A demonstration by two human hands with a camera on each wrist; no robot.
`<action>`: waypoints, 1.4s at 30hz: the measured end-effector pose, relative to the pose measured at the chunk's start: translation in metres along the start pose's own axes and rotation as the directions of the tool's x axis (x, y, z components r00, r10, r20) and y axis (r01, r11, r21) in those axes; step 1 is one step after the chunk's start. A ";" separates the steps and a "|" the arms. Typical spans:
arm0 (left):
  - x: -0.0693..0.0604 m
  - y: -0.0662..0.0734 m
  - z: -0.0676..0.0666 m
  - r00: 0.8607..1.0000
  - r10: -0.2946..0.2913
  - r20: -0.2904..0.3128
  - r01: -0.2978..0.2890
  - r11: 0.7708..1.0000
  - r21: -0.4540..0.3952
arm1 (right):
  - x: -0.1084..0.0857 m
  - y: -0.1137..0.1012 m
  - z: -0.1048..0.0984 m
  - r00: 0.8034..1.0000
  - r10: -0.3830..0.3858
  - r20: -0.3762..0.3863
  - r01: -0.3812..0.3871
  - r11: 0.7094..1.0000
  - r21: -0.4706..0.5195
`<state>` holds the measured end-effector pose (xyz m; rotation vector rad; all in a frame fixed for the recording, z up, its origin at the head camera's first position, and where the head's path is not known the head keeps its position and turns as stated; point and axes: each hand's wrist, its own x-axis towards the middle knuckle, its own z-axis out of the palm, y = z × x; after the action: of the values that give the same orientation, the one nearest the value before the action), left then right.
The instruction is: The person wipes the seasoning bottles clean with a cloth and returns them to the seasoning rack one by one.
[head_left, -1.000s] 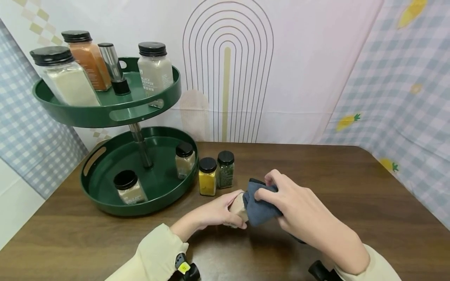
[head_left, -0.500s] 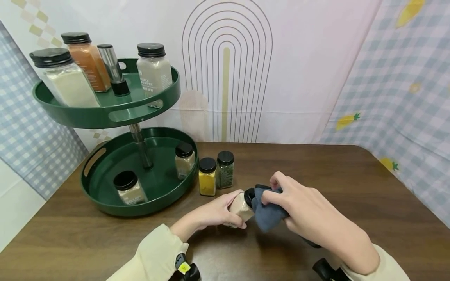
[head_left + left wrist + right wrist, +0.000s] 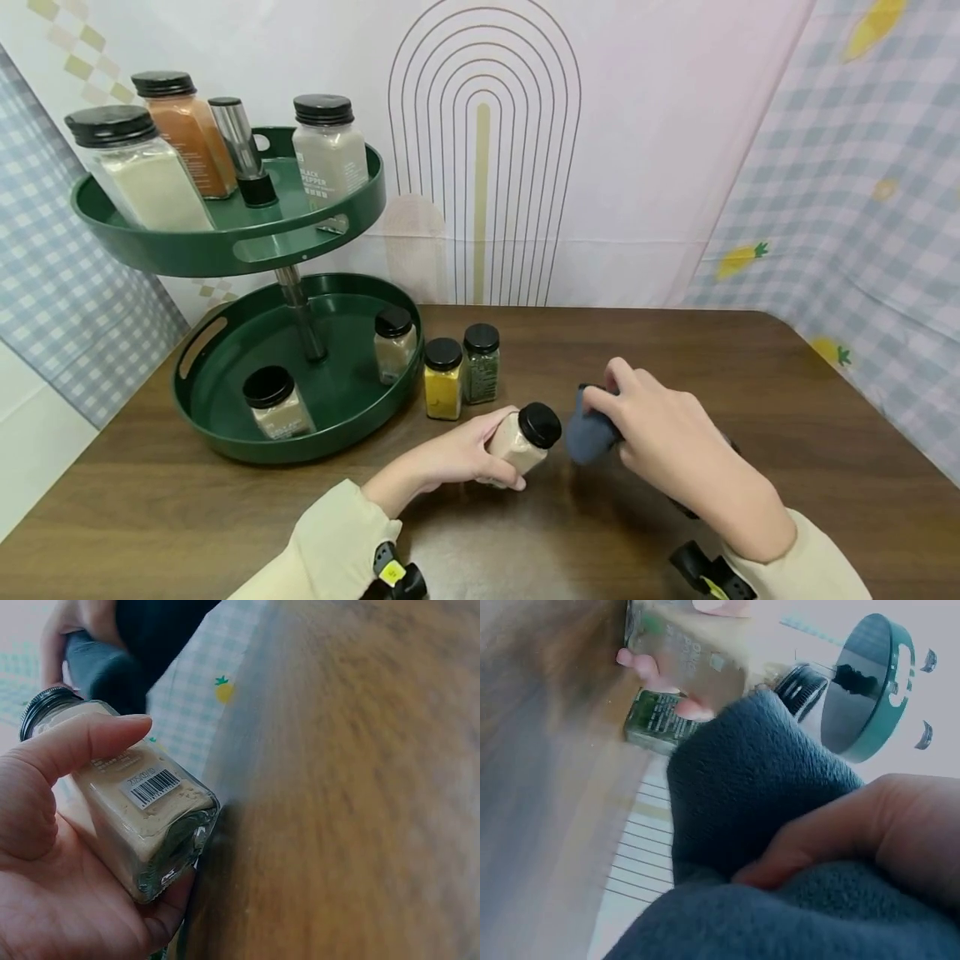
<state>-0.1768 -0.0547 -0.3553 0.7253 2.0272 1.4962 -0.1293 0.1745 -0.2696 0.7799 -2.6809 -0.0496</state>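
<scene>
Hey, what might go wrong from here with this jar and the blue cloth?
The glass jar is tilted in the left hand, so it might slip and hit the table. The yellow jar stands just beyond that hand, beside a green-filled jar; a careless swing could knock both over.

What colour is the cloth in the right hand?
The cloth is dark blue-grey, best seen from the right wrist.

Rack (image 3: 302, 312): left of frame, on table (image 3: 750, 400).
Upper tray (image 3: 172, 250): left jar (image 3: 153, 183), back jar (image 3: 191, 137) behind it, cylinder (image 3: 244, 154), right jar (image 3: 330, 158).
Lower tray (image 3: 292, 451): front jar (image 3: 279, 407) nearest, side jar (image 3: 394, 350) at right.
Table middle: near jar (image 3: 443, 385) and far jar (image 3: 482, 368), right of rack.
Lower centre: held jar (image 3: 517, 448) in left hand (image 3: 465, 454); right of it, cloth (image 3: 589, 435) in right hand (image 3: 667, 425).
</scene>
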 end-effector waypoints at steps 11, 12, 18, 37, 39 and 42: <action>0.002 0.001 0.000 1.000 -0.004 0.005 0.004 0.999 -0.039 | 0.005 -0.018 0.000 0.958 -0.123 -0.257 0.181 0.960 0.215; 0.002 0.001 0.000 1.000 -0.007 0.008 0.007 0.999 -0.049 | 0.005 -0.020 0.002 0.962 -0.124 -0.243 0.179 0.960 0.217; 0.003 0.001 0.000 1.000 -0.023 0.008 0.023 0.998 -0.062 | 0.006 -0.020 0.008 0.962 -0.092 -0.257 0.154 0.960 0.233; 0.000 0.001 0.001 1.000 -0.007 -0.011 0.006 1.000 -0.022 | 0.004 -0.008 0.006 0.996 0.054 -0.064 -0.042 0.984 0.173; 0.000 0.001 0.001 1.000 -0.004 -0.008 0.004 1.000 -0.025 | 0.003 -0.005 0.005 0.997 0.073 -0.033 -0.068 0.990 0.128; 0.000 0.000 0.000 1.000 0.001 -0.004 -0.001 1.000 -0.022 | 0.003 -0.001 0.002 0.992 0.115 -0.048 -0.111 0.990 0.090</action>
<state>-0.1768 -0.0544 -0.3550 0.7151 2.0106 1.5193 -0.1320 0.1713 -0.2706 0.6434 -2.6863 0.1149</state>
